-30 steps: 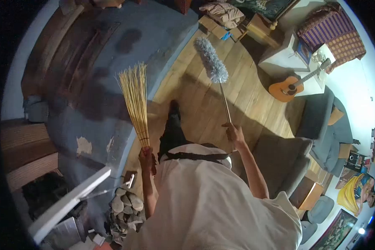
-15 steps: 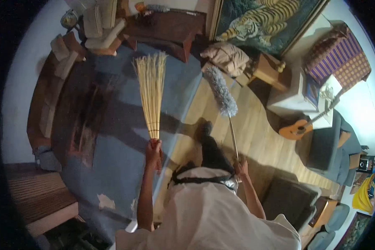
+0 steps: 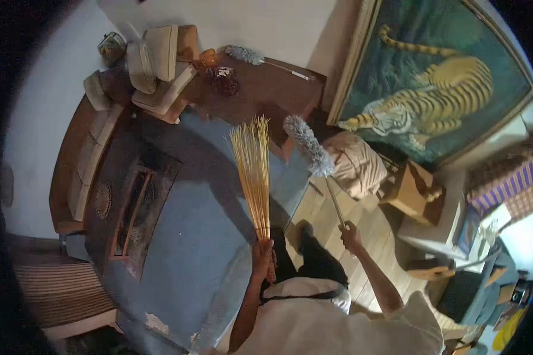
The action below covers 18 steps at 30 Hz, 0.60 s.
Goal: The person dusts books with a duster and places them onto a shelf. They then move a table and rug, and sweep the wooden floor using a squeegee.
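Note:
My left hand is closed around the bound base of a stick broom, whose loose bristle ends fan out and point away from me. In my right hand is the thin metal handle of a grey fluffy duster, fingers wrapped round it. The duster's head points up and to the left, close to a bundled beige cloth or cushion. Both tools are held up in front of my body, apart from each other.
Ahead stands a brown wooden table bearing a second grey duster and an orange item. A large framed tiger painting leans at the right, beside a wooden stool. Cushioned seats line the left.
My view has shifted forward, nearer the table and painting. My right hand has risen with the duster, and its head now overlaps the beige bundle. Both hands keep their hold.

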### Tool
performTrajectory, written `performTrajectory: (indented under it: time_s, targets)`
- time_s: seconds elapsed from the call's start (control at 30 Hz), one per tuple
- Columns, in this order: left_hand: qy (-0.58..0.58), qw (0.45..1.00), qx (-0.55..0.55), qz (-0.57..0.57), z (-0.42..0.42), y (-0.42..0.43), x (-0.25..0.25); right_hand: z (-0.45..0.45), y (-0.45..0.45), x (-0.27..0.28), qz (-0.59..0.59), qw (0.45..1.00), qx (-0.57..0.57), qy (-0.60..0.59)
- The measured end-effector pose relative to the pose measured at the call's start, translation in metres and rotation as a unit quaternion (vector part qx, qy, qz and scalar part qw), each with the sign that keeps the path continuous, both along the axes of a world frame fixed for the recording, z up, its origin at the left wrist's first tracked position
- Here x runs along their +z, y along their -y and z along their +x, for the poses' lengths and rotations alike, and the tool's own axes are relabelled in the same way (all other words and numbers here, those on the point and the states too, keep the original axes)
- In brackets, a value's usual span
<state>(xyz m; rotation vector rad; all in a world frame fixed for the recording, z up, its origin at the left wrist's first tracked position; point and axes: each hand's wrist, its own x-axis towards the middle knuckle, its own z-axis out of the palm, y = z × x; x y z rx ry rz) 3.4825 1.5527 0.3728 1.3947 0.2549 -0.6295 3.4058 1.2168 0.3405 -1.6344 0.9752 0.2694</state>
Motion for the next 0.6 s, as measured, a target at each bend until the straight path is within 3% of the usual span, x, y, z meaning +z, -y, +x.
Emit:
performTrajectory:
  time_s: [0.1, 0.13, 0.17, 0.2, 0.23, 0.27, 0.33, 0.37, 0.4, 0.47, 0.53, 0.6]
  targets:
    - [-0.012, 0.999, 0.016, 0.046, 0.053, 0.030, 0.009, 0.122, 0.056, -0.036, -0.050, 0.997, 0.051, 0.003]
    - [-0.039, 0.999, 0.016, -0.012, 0.073, 0.034, 0.006, 0.161, 0.068, -0.064, -0.078, 0.995, 0.064, 0.008]
    - [-0.041, 0.999, 0.018, -0.014, 0.095, 0.041, -0.004, 0.190, 0.092, -0.144, -0.058, 0.977, 0.047, 0.201]
    - [-0.047, 0.999, 0.005, 0.001, 0.117, 0.056, -0.010, 0.226, 0.120, -0.165, -0.211, 0.945, 0.173, 0.181]
    - [-0.056, 0.998, -0.010, 0.019, 0.140, 0.063, -0.021, 0.272, 0.135, -0.184, -0.365, 0.861, 0.270, 0.229]
    - [-0.077, 0.997, 0.000, 0.003, 0.163, 0.069, -0.026, 0.317, 0.151, -0.204, -0.530, 0.739, 0.318, 0.269]
    - [-0.127, 0.992, 0.000, 0.007, 0.199, 0.076, -0.050, 0.407, 0.165, -0.233, -0.623, 0.626, 0.318, 0.344]
    - [-0.159, 0.987, 0.002, 0.006, 0.220, 0.082, -0.060, 0.453, 0.171, -0.246, -0.576, 0.689, 0.307, 0.315]
    - [-0.181, 0.983, 0.004, 0.006, 0.244, 0.084, -0.062, 0.495, 0.185, -0.256, -0.642, 0.610, 0.347, 0.308]
    - [-0.203, 0.979, -0.024, -0.021, 0.289, 0.086, -0.053, 0.575, 0.183, -0.226, -0.548, 0.695, 0.362, 0.292]
    - [-0.235, 0.972, -0.028, -0.004, 0.331, 0.083, -0.043, 0.655, 0.186, -0.242, -0.368, 0.839, 0.306, 0.259]
    - [-0.267, 0.963, -0.044, 0.011, 0.369, 0.079, -0.029, 0.707, 0.203, -0.282, -0.479, 0.765, 0.335, 0.271]
